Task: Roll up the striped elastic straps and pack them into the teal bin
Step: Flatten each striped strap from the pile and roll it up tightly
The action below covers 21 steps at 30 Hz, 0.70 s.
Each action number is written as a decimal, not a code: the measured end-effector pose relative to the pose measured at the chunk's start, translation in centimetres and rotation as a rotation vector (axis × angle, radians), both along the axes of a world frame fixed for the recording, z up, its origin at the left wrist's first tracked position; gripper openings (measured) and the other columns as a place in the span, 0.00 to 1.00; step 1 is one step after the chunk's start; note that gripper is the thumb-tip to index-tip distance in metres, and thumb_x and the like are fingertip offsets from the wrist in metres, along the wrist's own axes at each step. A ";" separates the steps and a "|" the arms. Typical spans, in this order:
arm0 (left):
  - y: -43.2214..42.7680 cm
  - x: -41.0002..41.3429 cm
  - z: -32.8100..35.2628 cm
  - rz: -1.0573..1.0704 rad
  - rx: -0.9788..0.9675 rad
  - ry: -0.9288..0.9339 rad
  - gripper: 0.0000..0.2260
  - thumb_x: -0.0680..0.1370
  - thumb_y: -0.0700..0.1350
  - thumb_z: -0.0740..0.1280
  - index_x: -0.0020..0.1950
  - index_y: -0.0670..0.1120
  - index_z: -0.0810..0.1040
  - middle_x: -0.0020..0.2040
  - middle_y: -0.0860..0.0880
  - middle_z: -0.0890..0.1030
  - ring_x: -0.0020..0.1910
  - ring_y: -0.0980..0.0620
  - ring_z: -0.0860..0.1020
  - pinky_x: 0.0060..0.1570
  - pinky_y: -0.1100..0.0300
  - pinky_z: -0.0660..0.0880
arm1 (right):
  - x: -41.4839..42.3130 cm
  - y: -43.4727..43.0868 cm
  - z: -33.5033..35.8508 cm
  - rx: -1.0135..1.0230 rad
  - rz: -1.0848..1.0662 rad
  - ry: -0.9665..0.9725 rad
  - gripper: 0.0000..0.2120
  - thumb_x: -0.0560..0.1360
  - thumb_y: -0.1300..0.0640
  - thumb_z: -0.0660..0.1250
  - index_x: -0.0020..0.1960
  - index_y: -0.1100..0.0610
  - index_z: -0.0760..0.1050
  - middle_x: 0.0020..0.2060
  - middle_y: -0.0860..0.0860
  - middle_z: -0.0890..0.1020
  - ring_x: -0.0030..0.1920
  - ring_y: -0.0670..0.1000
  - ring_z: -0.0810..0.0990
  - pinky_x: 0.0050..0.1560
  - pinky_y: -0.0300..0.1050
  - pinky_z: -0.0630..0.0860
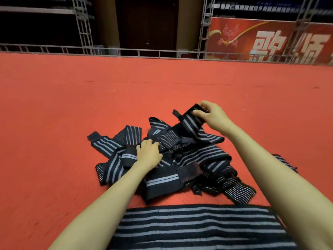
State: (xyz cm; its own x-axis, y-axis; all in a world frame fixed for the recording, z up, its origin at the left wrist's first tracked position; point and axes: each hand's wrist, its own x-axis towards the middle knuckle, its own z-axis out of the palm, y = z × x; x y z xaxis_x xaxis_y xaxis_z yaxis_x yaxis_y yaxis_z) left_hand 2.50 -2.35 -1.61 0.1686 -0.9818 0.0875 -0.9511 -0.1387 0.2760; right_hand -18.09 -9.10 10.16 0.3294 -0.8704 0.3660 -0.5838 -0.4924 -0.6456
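Where straps [198, 156] pile on red carpet [72, 105]: truss [82, 29], banner [252, 37], perhaps seating [36, 9].

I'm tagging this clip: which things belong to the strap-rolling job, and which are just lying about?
Job: strap pile under left hand; lifted strap in right hand; flat strap in front. No bin in view.
Lying about: carpet; banner; truss.

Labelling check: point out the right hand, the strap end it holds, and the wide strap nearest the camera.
right hand [213, 117], head view, back of the hand.
strap end [189, 123], head view, striped face below the fingers.
wide strap [194, 226], head view, middle of its striped face.
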 end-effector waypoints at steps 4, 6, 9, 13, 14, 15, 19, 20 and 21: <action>2.1 -4.6 4.2 -0.316 -0.136 0.745 0.31 0.70 0.55 0.74 0.71 0.51 0.69 0.70 0.54 0.70 0.69 0.56 0.67 0.70 0.56 0.63 | -1.9 3.3 1.4 0.158 0.066 -0.351 0.07 0.77 0.59 0.67 0.41 0.55 0.72 0.38 0.54 0.74 0.40 0.51 0.74 0.41 0.50 0.76; 3.2 -7.1 5.9 -0.393 -0.183 0.987 0.21 0.72 0.52 0.73 0.63 0.53 0.75 0.62 0.55 0.78 0.62 0.58 0.75 0.66 0.56 0.69 | -2.1 4.8 2.1 0.171 0.101 -0.431 0.05 0.76 0.60 0.67 0.42 0.56 0.73 0.38 0.54 0.76 0.40 0.49 0.75 0.41 0.47 0.76; 4.7 -9.3 7.0 -0.332 -0.336 1.175 0.07 0.77 0.45 0.68 0.55 0.50 0.79 0.52 0.51 0.83 0.53 0.53 0.80 0.57 0.54 0.76 | -2.4 6.9 3.1 0.153 0.121 -0.517 0.06 0.77 0.62 0.67 0.42 0.57 0.73 0.35 0.49 0.77 0.35 0.44 0.77 0.40 0.42 0.78; 6.0 -8.0 7.1 -0.103 -0.540 1.345 0.07 0.79 0.39 0.64 0.54 0.38 0.79 0.45 0.45 0.82 0.45 0.51 0.80 0.42 0.59 0.81 | -3.0 8.0 2.8 0.240 0.097 -0.579 0.06 0.78 0.61 0.65 0.42 0.57 0.73 0.36 0.52 0.76 0.35 0.47 0.74 0.42 0.46 0.80; 6.4 -7.3 7.2 -0.063 -0.578 1.351 0.06 0.79 0.39 0.64 0.52 0.38 0.78 0.43 0.44 0.80 0.41 0.54 0.80 0.40 0.59 0.81 | -3.2 8.0 2.2 0.252 0.093 -0.544 0.04 0.78 0.61 0.65 0.45 0.57 0.74 0.38 0.53 0.77 0.37 0.48 0.75 0.43 0.45 0.79; 6.9 -6.5 7.4 -0.024 -0.604 1.347 0.05 0.79 0.39 0.65 0.49 0.38 0.77 0.40 0.45 0.78 0.35 0.58 0.79 0.39 0.59 0.80 | -3.4 8.0 1.6 0.264 0.095 -0.468 0.01 0.78 0.60 0.65 0.49 0.57 0.74 0.42 0.53 0.78 0.41 0.49 0.76 0.45 0.44 0.77; 8.4 -3.3 8.0 0.140 -0.657 1.348 0.12 0.79 0.40 0.65 0.36 0.42 0.67 0.29 0.48 0.66 0.22 0.61 0.74 0.48 0.51 0.79 | -3.7 7.1 -2.6 0.221 0.150 0.203 0.22 0.75 0.59 0.69 0.68 0.56 0.70 0.62 0.52 0.74 0.64 0.50 0.72 0.62 0.42 0.68; 8.7 -2.5 8.0 0.166 -0.652 1.362 0.12 0.79 0.40 0.64 0.37 0.43 0.67 0.30 0.48 0.66 0.22 0.61 0.74 0.49 0.51 0.78 | -3.4 6.9 -3.8 0.190 0.139 0.331 0.25 0.74 0.58 0.70 0.69 0.56 0.68 0.64 0.53 0.72 0.66 0.52 0.69 0.65 0.45 0.67; 9.0 -1.7 7.9 0.178 -0.635 1.369 0.09 0.80 0.40 0.63 0.40 0.42 0.68 0.30 0.48 0.66 0.22 0.61 0.75 0.50 0.51 0.78 | -2.9 6.7 -4.9 0.168 0.116 0.417 0.27 0.74 0.56 0.70 0.70 0.55 0.67 0.66 0.55 0.70 0.67 0.55 0.67 0.67 0.47 0.65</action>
